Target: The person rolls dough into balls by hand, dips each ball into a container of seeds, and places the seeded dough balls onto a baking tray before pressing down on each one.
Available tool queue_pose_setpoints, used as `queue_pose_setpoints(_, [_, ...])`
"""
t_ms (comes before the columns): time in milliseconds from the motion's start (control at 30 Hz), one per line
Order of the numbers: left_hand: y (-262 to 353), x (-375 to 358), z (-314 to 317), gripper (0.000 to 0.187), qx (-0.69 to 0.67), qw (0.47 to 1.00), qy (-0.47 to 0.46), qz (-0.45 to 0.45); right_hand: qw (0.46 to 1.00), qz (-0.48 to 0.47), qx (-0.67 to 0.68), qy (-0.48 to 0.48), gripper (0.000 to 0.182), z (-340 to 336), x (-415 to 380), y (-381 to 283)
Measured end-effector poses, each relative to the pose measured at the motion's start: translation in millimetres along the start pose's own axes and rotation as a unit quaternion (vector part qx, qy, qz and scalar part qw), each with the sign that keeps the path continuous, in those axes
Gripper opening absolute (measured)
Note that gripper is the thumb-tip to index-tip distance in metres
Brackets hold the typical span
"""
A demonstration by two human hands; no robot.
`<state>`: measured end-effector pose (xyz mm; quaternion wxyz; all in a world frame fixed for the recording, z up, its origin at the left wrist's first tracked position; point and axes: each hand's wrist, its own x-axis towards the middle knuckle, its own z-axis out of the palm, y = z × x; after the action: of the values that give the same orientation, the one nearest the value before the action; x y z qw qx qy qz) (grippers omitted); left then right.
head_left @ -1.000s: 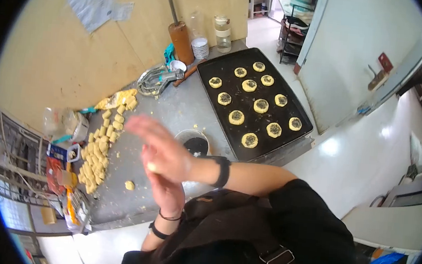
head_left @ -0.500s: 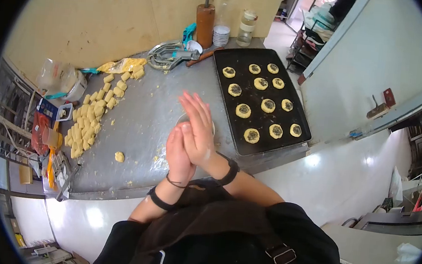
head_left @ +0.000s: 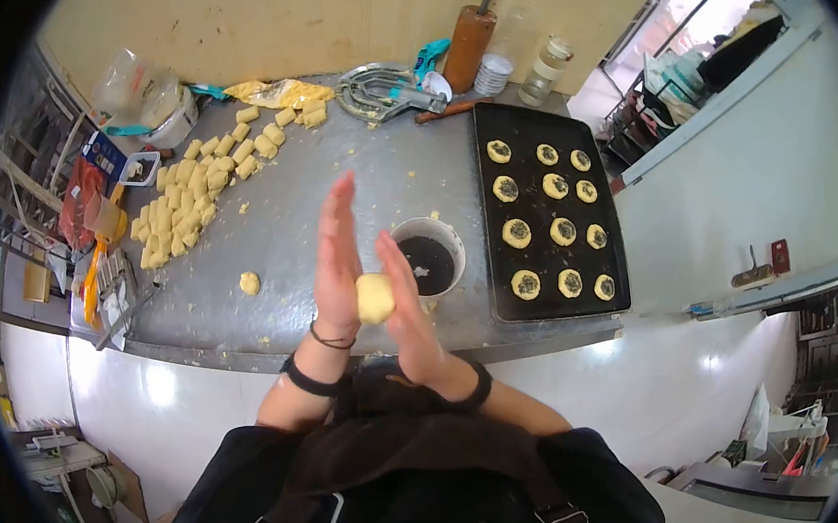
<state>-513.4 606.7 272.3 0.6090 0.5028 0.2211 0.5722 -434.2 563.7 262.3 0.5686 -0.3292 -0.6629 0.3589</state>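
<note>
A smooth yellow dough ball (head_left: 375,299) is held between my two palms. My left hand (head_left: 336,259) stands upright on its left side, fingers straight. My right hand (head_left: 413,311) presses it from the right, its fingers pointing up and inward. Just behind the right hand is a white bowl (head_left: 459,253) with dark contents that look like black seeds. On the black baking tray (head_left: 535,247) to the right lie several round dough pieces with dark tops. Many short dough pieces (head_left: 182,196) are heaped at the left of the metal table, and one lone dough piece (head_left: 250,284) lies nearer.
Against the back wall are a metal whisk attachment (head_left: 384,94), a brown cylinder with a rod (head_left: 470,47), stacked white dishes (head_left: 493,74) and a glass jar (head_left: 546,71). A small container (head_left: 139,168) and a scraper-like tool (head_left: 126,311) are at the left edge.
My palms, pressed together before, have parted somewhat, and the dough ball now shows between them. The bowl behind them is more exposed. The view has shifted and tilted.
</note>
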Motion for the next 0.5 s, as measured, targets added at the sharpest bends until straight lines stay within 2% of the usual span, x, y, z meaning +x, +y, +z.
queue_pose_setpoints(67, [-18.5,-6.0,-3.1,0.077,0.074,0.995,-0.039,0.057,0.998,-0.039,0.038,0.007,0.072,-10.5,11.1,-16.3])
queue_pose_setpoints(100, [-25.9,-11.9,-3.1,0.08,0.111,0.989,-0.057,0.083,0.991,-0.127,-0.014,0.03,0.074,-35.0,23.9,-9.1])
queue_pose_setpoints(167, [-18.4,-28.5,1.9,0.078,0.157,0.975,-0.123,0.097,0.984,-0.113,0.008,0.138,0.077,-47.1,49.2,-15.0])
queue_pose_setpoints(200, [-2.5,-38.1,8.5,0.073,0.164,0.968,-0.172,0.084,0.989,-0.067,0.034,0.131,0.079,-39.7,46.0,-14.2])
queue_pose_setpoints(267, [9.3,-24.8,7.0,0.08,0.062,0.991,-0.103,0.059,0.989,0.026,0.086,0.121,0.083,-24.9,39.4,-12.3])
queue_pose_setpoints(300, [10.9,-7.4,-3.2,0.081,0.033,0.993,-0.051,0.097,0.996,0.038,0.063,0.054,0.084,-12.0,21.5,-11.9])
queue_pose_setpoints(333, [12.5,-3.0,-11.0,0.082,0.081,0.99,-0.05,0.105,0.998,0.051,0.04,-0.013,0.085,-2.0,9.3,-13.0])
queue_pose_setpoints(367, [14.2,1.5,-18.8,0.082,0.129,0.984,-0.049,0.113,0.997,0.041,0.063,-0.015,0.087,4.6,7.7,-19.2])
queue_pose_setpoints(400, [16.0,6.2,-26.6,0.083,0.176,0.976,-0.047,0.122,0.994,0.015,0.1,0.046,0.087,4.5,17.5,-30.3])
queue_pose_setpoints(467, [-18.9,-18.3,-22.1,0.084,0.154,0.971,-0.137,0.122,0.981,-0.028,0.128,0.145,0.087,-11.7,46.7,-42.5])
queue_pose_setpoints(500, [-8.3,-33.9,-9.0,0.082,0.137,0.974,-0.157,0.094,0.975,-0.043,0.12,0.181,0.087,-21.1,58.2,-42.4])
